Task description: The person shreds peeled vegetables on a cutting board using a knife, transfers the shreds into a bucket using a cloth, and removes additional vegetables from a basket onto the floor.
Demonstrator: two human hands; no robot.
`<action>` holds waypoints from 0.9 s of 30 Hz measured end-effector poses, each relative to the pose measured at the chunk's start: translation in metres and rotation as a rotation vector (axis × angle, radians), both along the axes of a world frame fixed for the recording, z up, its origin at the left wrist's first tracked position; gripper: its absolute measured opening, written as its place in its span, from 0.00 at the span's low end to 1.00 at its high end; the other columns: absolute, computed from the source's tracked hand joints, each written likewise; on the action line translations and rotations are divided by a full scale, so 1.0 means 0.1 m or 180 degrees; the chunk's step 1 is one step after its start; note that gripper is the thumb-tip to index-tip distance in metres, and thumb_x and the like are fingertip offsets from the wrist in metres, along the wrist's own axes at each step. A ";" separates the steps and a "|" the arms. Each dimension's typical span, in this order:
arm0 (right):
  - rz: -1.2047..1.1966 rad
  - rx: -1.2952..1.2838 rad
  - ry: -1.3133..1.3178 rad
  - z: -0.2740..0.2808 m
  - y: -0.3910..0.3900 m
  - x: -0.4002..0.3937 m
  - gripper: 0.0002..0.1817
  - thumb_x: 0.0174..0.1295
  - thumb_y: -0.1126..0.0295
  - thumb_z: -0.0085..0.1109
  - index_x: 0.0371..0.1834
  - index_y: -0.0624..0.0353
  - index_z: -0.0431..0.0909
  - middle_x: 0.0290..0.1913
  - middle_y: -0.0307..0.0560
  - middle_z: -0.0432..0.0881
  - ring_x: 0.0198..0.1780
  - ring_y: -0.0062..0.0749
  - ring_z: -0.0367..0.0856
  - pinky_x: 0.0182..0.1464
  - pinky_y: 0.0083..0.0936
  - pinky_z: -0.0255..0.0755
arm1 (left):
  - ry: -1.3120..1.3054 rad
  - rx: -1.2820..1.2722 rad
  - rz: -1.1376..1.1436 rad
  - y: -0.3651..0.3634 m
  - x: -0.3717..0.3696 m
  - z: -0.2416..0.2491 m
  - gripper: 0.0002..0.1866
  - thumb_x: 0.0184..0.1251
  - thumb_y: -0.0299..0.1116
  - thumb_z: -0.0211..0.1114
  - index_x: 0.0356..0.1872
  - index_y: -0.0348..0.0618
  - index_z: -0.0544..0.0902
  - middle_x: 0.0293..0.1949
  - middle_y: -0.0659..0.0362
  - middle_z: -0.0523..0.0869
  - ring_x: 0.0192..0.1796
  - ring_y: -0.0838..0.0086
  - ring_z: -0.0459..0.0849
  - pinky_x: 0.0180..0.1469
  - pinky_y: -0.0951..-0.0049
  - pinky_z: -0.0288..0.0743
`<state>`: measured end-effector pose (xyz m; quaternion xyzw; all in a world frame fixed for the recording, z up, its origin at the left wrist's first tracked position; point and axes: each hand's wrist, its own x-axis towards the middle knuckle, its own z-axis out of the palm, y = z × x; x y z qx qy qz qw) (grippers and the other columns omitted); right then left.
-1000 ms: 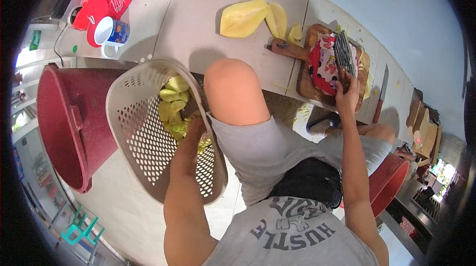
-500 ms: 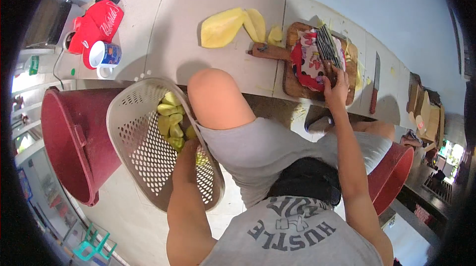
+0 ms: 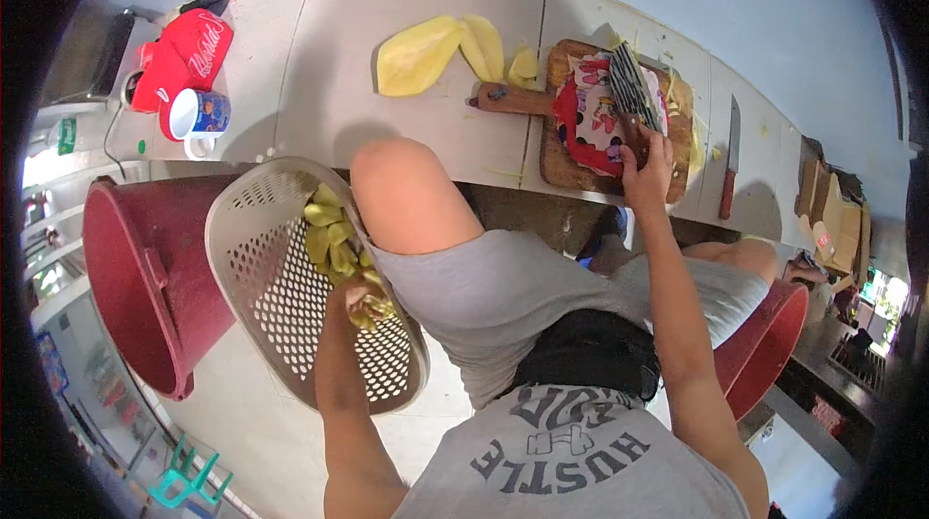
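Note:
My left hand (image 3: 356, 302) is inside a light grey perforated basket (image 3: 281, 326). Its fingers are curled round a yellow-green fruit piece (image 3: 372, 312), partly hidden. More cut fruit pieces (image 3: 332, 229) are heaped along the basket's side just beyond it. On the worktop, my right hand (image 3: 650, 169) grips the wooden handle of a ridged-blade cutter (image 3: 629, 84). The cutter rests over a red and white patterned cloth (image 3: 590, 132) on a wooden cutting board (image 3: 556, 163). Large peeled yellow fruit pieces (image 3: 416, 57) lie left of the board.
A knife (image 3: 733, 156) with a reddish handle lies right of the board. A white and blue mug (image 3: 200, 118) and a red cloth item (image 3: 194, 55) are at the worktop's left. Dark red bins (image 3: 135, 277) stand either side of me. My raised knee is beside the basket.
My left hand has drawn back from the fruit heap toward me, bringing a piece along. My right hand stays on the cutter's handle. The view has shifted slightly.

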<state>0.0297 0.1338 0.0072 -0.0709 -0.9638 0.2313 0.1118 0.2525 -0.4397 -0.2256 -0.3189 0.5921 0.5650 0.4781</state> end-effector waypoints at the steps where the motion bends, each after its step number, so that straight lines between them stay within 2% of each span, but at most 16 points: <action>1: 0.0052 0.0092 0.0148 -0.02 0.01 -0.01 0.24 0.60 0.69 0.70 0.60 0.58 0.75 0.53 0.61 0.76 0.54 0.59 0.77 0.56 0.46 0.73 | -0.0036 0.0315 0.0580 -0.08 0.01 0.17 0.42 0.48 0.24 0.74 0.70 0.43 0.70 0.55 0.49 0.83 0.56 0.54 0.84 0.45 0.50 0.87; 3: 0.0105 0.0174 0.0318 -0.04 0.04 -0.01 0.24 0.60 0.68 0.70 0.60 0.58 0.75 0.52 0.60 0.76 0.52 0.59 0.77 0.56 0.46 0.73 | 0.0306 0.0745 0.1694 -0.18 0.06 0.67 0.43 0.47 0.23 0.75 0.70 0.43 0.70 0.54 0.48 0.83 0.55 0.54 0.85 0.43 0.50 0.89; 5: 0.0001 0.0142 0.0199 -0.04 0.03 -0.01 0.24 0.60 0.67 0.69 0.59 0.58 0.76 0.51 0.60 0.76 0.51 0.59 0.76 0.55 0.45 0.72 | 0.1089 0.0183 0.2421 -0.01 -0.20 1.60 0.36 0.52 0.29 0.75 0.66 0.41 0.74 0.54 0.52 0.85 0.53 0.59 0.86 0.54 0.54 0.86; 7: 0.0081 0.0122 0.0232 -0.04 0.06 0.00 0.23 0.61 0.67 0.68 0.59 0.58 0.76 0.51 0.60 0.76 0.53 0.59 0.76 0.57 0.46 0.71 | 0.2698 0.1242 0.2453 -0.16 -0.37 1.99 0.41 0.51 0.28 0.76 0.70 0.41 0.70 0.62 0.50 0.81 0.60 0.55 0.83 0.61 0.54 0.84; 8: 0.0109 0.0088 0.0276 -0.05 0.05 -0.01 0.23 0.61 0.67 0.68 0.59 0.59 0.76 0.51 0.60 0.76 0.53 0.59 0.75 0.57 0.46 0.71 | 0.3125 0.1358 0.2449 0.01 -0.63 2.44 0.42 0.51 0.29 0.76 0.71 0.41 0.68 0.64 0.49 0.78 0.63 0.53 0.81 0.63 0.54 0.82; 10: 0.0165 0.0021 0.0324 -0.04 0.04 0.00 0.23 0.61 0.68 0.68 0.59 0.60 0.76 0.51 0.61 0.76 0.54 0.60 0.75 0.58 0.47 0.70 | 0.3506 0.1268 0.2534 0.13 -1.09 2.92 0.43 0.53 0.30 0.74 0.73 0.40 0.66 0.65 0.47 0.77 0.62 0.51 0.80 0.51 0.60 0.83; 11: 0.0151 -0.0064 0.0289 -0.02 0.04 0.00 0.23 0.61 0.68 0.68 0.59 0.60 0.75 0.51 0.61 0.76 0.54 0.60 0.75 0.58 0.47 0.70 | 0.3462 0.1082 0.2632 0.08 -1.27 3.00 0.43 0.54 0.31 0.73 0.73 0.39 0.65 0.63 0.46 0.78 0.59 0.51 0.82 0.38 0.64 0.86; 13: 0.0144 -0.0159 0.0292 -0.01 0.03 -0.02 0.23 0.61 0.68 0.68 0.59 0.61 0.75 0.51 0.61 0.76 0.54 0.60 0.75 0.58 0.47 0.70 | 0.3244 0.0768 0.3094 0.50 -1.90 3.31 0.36 0.57 0.31 0.72 0.69 0.38 0.70 0.58 0.48 0.81 0.57 0.55 0.83 0.40 0.59 0.83; 15: 0.0123 -0.0006 0.0306 -0.04 0.05 -0.01 0.23 0.60 0.69 0.68 0.58 0.61 0.76 0.51 0.61 0.77 0.54 0.59 0.75 0.58 0.47 0.70 | 0.2701 0.0685 0.2473 0.52 -2.57 3.13 0.27 0.61 0.32 0.70 0.62 0.42 0.76 0.52 0.53 0.84 0.52 0.61 0.83 0.42 0.57 0.77; 16: 0.0113 -0.0003 0.0324 -0.04 0.06 0.00 0.23 0.60 0.69 0.68 0.58 0.61 0.76 0.51 0.61 0.77 0.54 0.59 0.75 0.58 0.47 0.70 | 0.2432 0.0496 0.2284 0.82 -2.88 3.21 0.22 0.61 0.36 0.71 0.56 0.46 0.79 0.47 0.57 0.85 0.48 0.67 0.83 0.43 0.60 0.74; 18: 0.0145 -0.0071 0.0365 -0.03 0.05 0.00 0.23 0.60 0.69 0.68 0.58 0.61 0.76 0.51 0.60 0.77 0.55 0.59 0.75 0.58 0.47 0.70 | 0.2048 0.0410 0.1629 1.34 -3.37 3.31 0.23 0.60 0.40 0.73 0.56 0.49 0.79 0.47 0.62 0.83 0.47 0.71 0.80 0.44 0.65 0.74; 20: 0.0116 -0.0055 0.0365 -0.03 0.04 0.00 0.23 0.60 0.69 0.68 0.58 0.61 0.76 0.51 0.60 0.77 0.54 0.59 0.75 0.58 0.47 0.70 | 0.1823 0.0415 0.1125 1.68 -3.69 3.30 0.21 0.64 0.38 0.71 0.57 0.47 0.79 0.51 0.61 0.81 0.48 0.71 0.79 0.43 0.70 0.75; 23: 0.0110 -0.0045 0.0378 -0.03 0.05 0.00 0.24 0.59 0.69 0.69 0.58 0.61 0.76 0.51 0.60 0.77 0.54 0.59 0.75 0.58 0.46 0.70 | 0.1829 0.0715 0.1089 2.10 -4.00 3.21 0.23 0.68 0.36 0.68 0.61 0.41 0.76 0.57 0.55 0.78 0.53 0.67 0.80 0.47 0.67 0.82; 25: 0.0151 -0.0065 0.0391 -0.01 0.02 0.01 0.24 0.59 0.68 0.69 0.59 0.60 0.76 0.51 0.60 0.77 0.54 0.59 0.75 0.58 0.46 0.70 | 0.1617 0.1367 0.1317 2.26 -4.13 3.22 0.25 0.71 0.34 0.65 0.64 0.34 0.71 0.63 0.48 0.74 0.61 0.61 0.79 0.56 0.56 0.85; 26: 0.0099 -0.0094 0.0302 0.03 0.01 0.00 0.24 0.60 0.68 0.69 0.59 0.60 0.76 0.51 0.60 0.77 0.54 0.59 0.75 0.58 0.46 0.71 | 0.1614 0.1362 0.1338 2.25 -4.14 3.23 0.25 0.71 0.34 0.65 0.64 0.34 0.71 0.63 0.48 0.74 0.61 0.61 0.79 0.56 0.56 0.85; 27: 0.0045 -0.0128 0.0214 0.04 0.00 0.00 0.24 0.60 0.68 0.69 0.59 0.60 0.76 0.51 0.60 0.77 0.54 0.59 0.75 0.58 0.46 0.71 | 0.1717 0.1313 0.1293 2.23 -4.14 3.27 0.28 0.73 0.37 0.62 0.68 0.33 0.67 0.63 0.45 0.74 0.64 0.56 0.77 0.60 0.52 0.82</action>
